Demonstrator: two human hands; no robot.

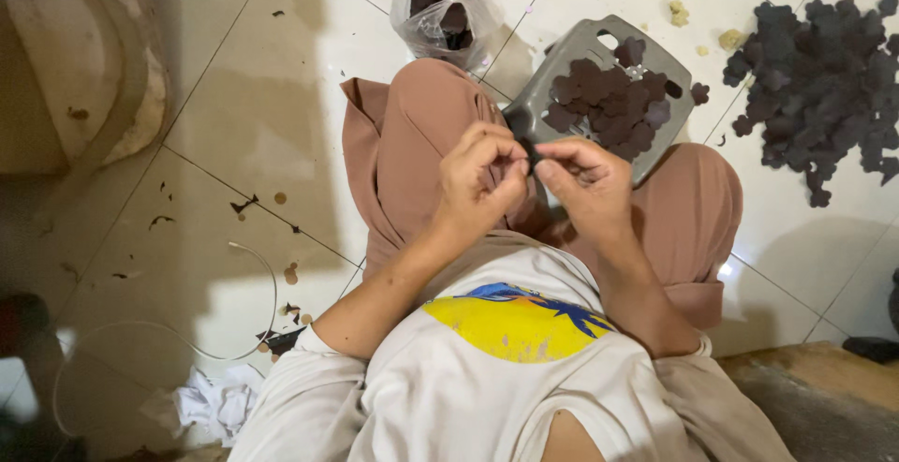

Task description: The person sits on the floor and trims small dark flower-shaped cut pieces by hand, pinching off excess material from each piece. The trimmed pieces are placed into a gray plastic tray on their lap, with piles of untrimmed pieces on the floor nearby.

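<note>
Dark flower-shaped cutout, small and mostly hidden, sits pinched between the fingertips of both hands above the person's lap. Left hand and right hand meet at the piece, fingers curled and thumbs pressed in, each grasping one edge of it. Just beyond the hands, a grey plastic tray rests against the knees and carries a heap of purplish-brown cutouts of the same shape. Far right, a large pile of dark cutouts spreads over the white floor tiles. Far centre, a clear plastic bag holds more dark pieces. Near left, crumpled white paper lies beside a thin curved wire.
</note>
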